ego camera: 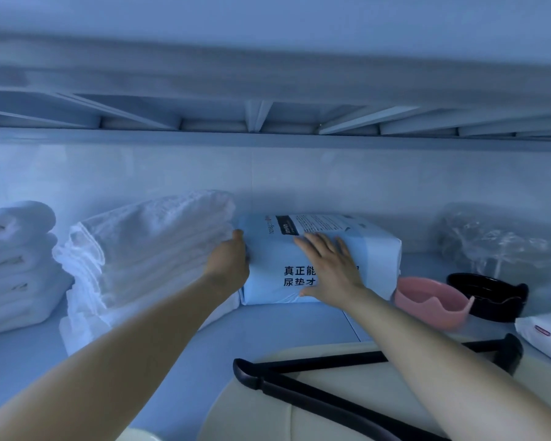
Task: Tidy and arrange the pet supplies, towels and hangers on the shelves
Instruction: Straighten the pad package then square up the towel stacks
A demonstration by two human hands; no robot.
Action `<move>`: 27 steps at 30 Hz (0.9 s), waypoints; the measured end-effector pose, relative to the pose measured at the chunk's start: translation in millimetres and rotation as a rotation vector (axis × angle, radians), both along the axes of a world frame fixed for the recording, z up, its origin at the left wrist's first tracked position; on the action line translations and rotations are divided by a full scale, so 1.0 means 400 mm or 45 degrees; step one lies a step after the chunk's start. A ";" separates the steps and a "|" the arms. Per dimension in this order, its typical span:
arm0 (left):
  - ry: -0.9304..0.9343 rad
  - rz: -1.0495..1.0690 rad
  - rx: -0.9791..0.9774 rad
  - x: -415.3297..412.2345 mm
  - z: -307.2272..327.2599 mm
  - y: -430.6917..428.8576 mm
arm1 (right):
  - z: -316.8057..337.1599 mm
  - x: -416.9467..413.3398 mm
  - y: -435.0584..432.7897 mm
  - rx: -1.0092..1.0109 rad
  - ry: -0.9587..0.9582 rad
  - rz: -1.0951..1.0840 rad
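Observation:
A pale blue pack of pet pads (372, 253) with dark printed characters stands on the shelf (283, 323) against the back wall. My left hand (228, 261) grips its left end, fingers tucked between the pack and a stack of white folded towels (147, 249). My right hand (330, 267) lies flat on the pack's front face with fingers spread. A second pile of white towels (13, 265) sits at the far left. A black hanger (315, 399) lies near the front on a cream surface.
A pink bowl (433, 300) and a black bowl (487, 297) sit right of the pack. Behind them is a clear plastic bag (497, 243). A white packet (547, 338) lies at the right edge. Another shelf's underside (268, 122) hangs low overhead.

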State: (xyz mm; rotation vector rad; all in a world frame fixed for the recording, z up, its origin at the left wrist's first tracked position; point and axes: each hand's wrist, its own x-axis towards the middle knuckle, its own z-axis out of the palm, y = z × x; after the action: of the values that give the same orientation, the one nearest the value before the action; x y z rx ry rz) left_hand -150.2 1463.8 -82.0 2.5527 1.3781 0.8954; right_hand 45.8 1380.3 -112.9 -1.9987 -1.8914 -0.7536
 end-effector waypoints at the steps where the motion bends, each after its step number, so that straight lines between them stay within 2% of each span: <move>1: 0.072 0.028 0.065 0.003 0.002 0.006 | -0.001 0.011 -0.007 0.010 0.010 0.009; 5: 0.215 0.103 0.254 0.011 0.009 0.019 | -0.005 0.040 -0.033 0.045 0.078 0.002; 13: 0.134 0.126 0.270 0.022 0.006 0.033 | -0.012 0.046 -0.043 0.050 0.076 0.003; 19: 0.094 0.201 0.149 0.019 -0.025 0.010 | -0.019 0.067 -0.055 0.126 0.073 0.012; 23: -0.006 0.156 0.018 0.001 -0.046 0.025 | -0.026 0.073 -0.056 0.116 0.080 0.030; 27: -0.002 0.130 0.014 -0.012 -0.043 0.025 | -0.023 0.058 -0.051 0.076 0.143 0.013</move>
State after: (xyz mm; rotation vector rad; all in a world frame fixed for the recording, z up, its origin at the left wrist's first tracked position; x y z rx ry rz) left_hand -154.9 1473.8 -99.4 2.5084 1.5197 0.9233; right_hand 69.0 1360.1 -122.2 -1.9511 -1.7936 -0.6717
